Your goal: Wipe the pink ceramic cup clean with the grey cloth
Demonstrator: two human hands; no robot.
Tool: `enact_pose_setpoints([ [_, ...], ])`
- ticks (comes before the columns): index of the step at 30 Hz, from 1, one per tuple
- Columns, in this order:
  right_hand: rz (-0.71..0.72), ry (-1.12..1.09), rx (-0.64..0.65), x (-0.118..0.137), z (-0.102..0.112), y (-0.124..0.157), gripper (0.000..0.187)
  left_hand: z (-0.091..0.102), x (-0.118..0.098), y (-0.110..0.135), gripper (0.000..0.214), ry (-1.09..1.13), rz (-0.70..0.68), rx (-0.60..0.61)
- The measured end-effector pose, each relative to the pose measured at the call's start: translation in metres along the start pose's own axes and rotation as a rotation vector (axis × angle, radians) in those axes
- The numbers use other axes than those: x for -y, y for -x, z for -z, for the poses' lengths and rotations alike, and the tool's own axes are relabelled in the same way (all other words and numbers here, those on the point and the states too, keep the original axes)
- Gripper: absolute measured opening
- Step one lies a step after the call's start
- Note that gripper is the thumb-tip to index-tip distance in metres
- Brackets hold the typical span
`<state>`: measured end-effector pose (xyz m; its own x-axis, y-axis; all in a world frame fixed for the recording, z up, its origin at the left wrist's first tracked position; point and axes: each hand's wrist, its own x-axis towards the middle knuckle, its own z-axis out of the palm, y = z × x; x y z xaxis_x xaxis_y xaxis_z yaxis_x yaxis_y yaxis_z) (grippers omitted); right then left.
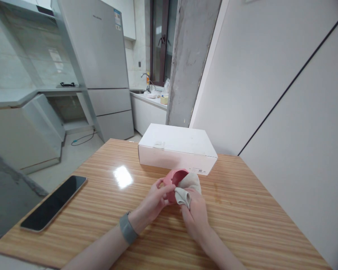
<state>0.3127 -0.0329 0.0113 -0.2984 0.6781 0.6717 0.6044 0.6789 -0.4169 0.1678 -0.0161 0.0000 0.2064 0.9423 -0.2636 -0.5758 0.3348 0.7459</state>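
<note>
A pink, cup-like container (171, 175) is tilted above the wooden table, its opening turned toward the right. My left hand (154, 198) grips it from the left, thumb at the near rim. Bunched in my right hand (195, 212) is a pale grey cloth (192, 181), part of which reaches into the container's mouth. My right fingertips are partly hidden by the cloth. The container's lower part is covered by my hands and the cloth.
A white box (177, 144) lies just beyond my hands on the wooden table (242, 210). A black-screened phone (55, 202) rests near the table's left edge. Behind stand a silver fridge (101, 56) and a sink counter; a white wall (293, 93) rises at the right.
</note>
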Motion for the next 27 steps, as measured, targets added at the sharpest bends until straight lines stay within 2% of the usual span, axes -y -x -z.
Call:
enact_pose_setpoints([
  [2,0.056,-0.068,-0.006,0.001,0.002,-0.001,0.018,-0.002,-0.002,0.002,0.038,0.049,0.019,0.093],
  [4,0.121,-0.084,0.010,0.001,0.008,-0.003,0.018,-0.004,-0.006,0.005,0.035,0.058,0.102,0.207],
  [7,0.170,-0.094,0.078,-0.004,0.022,-0.008,0.025,-0.002,-0.010,0.007,0.047,0.001,0.237,0.280],
  [10,0.200,-0.145,0.192,-0.012,0.034,-0.011,0.034,0.004,-0.009,0.006,0.053,-0.074,0.315,0.295],
  [13,0.141,-0.176,0.240,-0.020,0.039,-0.012,0.040,0.008,-0.002,0.003,0.051,-0.070,0.353,0.281],
  [19,0.097,-0.118,0.176,-0.019,0.029,-0.009,0.037,0.000,0.006,0.006,0.034,-0.042,0.207,0.125],
  [21,0.033,-0.175,0.134,-0.015,0.021,-0.005,0.032,-0.004,0.004,0.007,0.032,-0.027,0.148,0.094],
  [23,-0.138,-0.373,0.060,-0.014,0.014,0.000,0.026,-0.005,0.001,0.007,0.039,-0.023,0.102,0.074],
  [25,-0.393,-0.630,-0.104,-0.020,0.010,0.004,0.017,-0.002,-0.003,0.006,0.044,-0.039,0.077,0.058],
  [26,-0.530,-0.745,-0.257,-0.026,0.009,0.004,0.012,0.001,-0.004,0.004,0.045,-0.050,0.075,0.053],
  [27,-0.595,-0.779,-0.360,-0.033,0.010,0.003,0.013,0.003,-0.006,0.003,0.045,-0.057,0.079,0.046],
])
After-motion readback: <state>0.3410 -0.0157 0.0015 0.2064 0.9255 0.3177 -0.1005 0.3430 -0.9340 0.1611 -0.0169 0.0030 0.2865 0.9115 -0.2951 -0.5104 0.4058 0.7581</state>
